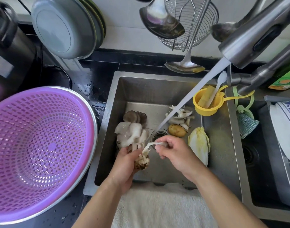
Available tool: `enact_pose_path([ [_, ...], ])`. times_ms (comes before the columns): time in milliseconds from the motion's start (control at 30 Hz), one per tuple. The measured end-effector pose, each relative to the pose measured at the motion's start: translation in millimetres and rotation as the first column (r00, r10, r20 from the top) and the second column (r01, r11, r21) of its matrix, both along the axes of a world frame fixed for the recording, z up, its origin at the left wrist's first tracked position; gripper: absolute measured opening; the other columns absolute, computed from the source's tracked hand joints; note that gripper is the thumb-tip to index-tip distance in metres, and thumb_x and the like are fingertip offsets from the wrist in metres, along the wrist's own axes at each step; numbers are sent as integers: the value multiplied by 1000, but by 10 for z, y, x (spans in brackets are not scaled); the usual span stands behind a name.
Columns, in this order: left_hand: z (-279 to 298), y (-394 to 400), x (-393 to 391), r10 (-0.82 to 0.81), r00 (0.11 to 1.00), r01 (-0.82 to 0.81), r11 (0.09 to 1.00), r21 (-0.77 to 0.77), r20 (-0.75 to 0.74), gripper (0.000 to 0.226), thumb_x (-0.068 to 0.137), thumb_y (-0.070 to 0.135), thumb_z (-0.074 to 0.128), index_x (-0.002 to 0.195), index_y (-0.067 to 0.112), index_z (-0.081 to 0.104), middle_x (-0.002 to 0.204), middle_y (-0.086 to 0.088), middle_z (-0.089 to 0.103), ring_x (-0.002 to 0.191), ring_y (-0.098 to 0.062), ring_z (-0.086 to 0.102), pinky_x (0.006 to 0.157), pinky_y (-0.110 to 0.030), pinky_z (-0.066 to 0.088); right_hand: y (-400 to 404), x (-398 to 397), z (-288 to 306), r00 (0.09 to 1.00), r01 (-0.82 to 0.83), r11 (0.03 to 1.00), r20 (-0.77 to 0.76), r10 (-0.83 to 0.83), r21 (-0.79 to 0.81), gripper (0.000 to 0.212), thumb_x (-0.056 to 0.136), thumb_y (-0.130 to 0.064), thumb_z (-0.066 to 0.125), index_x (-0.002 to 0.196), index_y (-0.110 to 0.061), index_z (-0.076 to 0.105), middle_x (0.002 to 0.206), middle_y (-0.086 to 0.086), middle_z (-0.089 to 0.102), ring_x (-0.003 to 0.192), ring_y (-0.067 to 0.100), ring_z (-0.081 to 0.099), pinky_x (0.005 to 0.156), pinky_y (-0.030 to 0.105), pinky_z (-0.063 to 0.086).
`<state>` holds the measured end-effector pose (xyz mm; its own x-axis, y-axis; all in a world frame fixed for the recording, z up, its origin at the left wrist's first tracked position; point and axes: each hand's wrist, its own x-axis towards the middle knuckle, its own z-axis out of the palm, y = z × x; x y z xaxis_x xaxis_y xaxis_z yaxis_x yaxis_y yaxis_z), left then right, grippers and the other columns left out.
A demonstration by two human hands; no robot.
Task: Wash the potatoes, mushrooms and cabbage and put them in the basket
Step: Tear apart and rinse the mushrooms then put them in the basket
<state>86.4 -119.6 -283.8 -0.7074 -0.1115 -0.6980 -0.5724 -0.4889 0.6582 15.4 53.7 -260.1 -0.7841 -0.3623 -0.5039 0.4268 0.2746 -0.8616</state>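
A cluster of grey-and-white oyster mushrooms (131,129) is gripped at its stalk base by the left hand (126,163) over the steel sink (226,145), while one pale stem strip (155,144) is pinched between the curled fingers of the right hand (172,152) and pulled away from the cluster. On the sink floor, loose torn mushroom pieces (180,116), a brown potato (177,130) and a pale yellow-white cabbage (199,143) are seen near the drain, with a stream of water (190,97) poured from the steel tap (249,40). A purple perforated plastic basket (38,145) is set on the wet black counter (93,86) left of the sink.
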Motion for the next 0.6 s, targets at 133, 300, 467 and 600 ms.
enact_pose_path([
  [133,35,2,4,-44,998,41,997,-59,-41,25,103,5,58,123,12,71,110,-13,78,95,-22,75,77,-35,56,-29,22,0,998,20,999,52,-18,-33,7,97,-15,70,95,-17,75,83,1,71,79,15,70,75,32,61],
  [300,-9,-6,28,-105,992,99,990,-99,-63,23,100,5,65,121,10,74,113,-18,76,103,-28,71,90,-41,54,-111,65,12,950,257,947,227,-212,-192,8,103,-8,58,99,-3,64,103,13,78,90,25,74,76,35,57],
  [467,35,37,26,-129,987,112,978,-176,-91,19,98,6,68,114,9,77,108,-14,79,107,-28,74,93,-40,56,-168,128,-18,941,277,929,266,-211,-246,8,102,-5,58,110,-5,62,101,17,76,87,23,73,75,33,56],
  [600,49,38,21,-101,994,89,976,-197,-50,17,97,7,70,114,9,76,104,-11,80,102,-26,76,84,-36,58,-127,80,28,998,8,989,-62,2,149,3,90,-13,72,91,-14,69,90,11,74,79,14,68,70,28,55],
])
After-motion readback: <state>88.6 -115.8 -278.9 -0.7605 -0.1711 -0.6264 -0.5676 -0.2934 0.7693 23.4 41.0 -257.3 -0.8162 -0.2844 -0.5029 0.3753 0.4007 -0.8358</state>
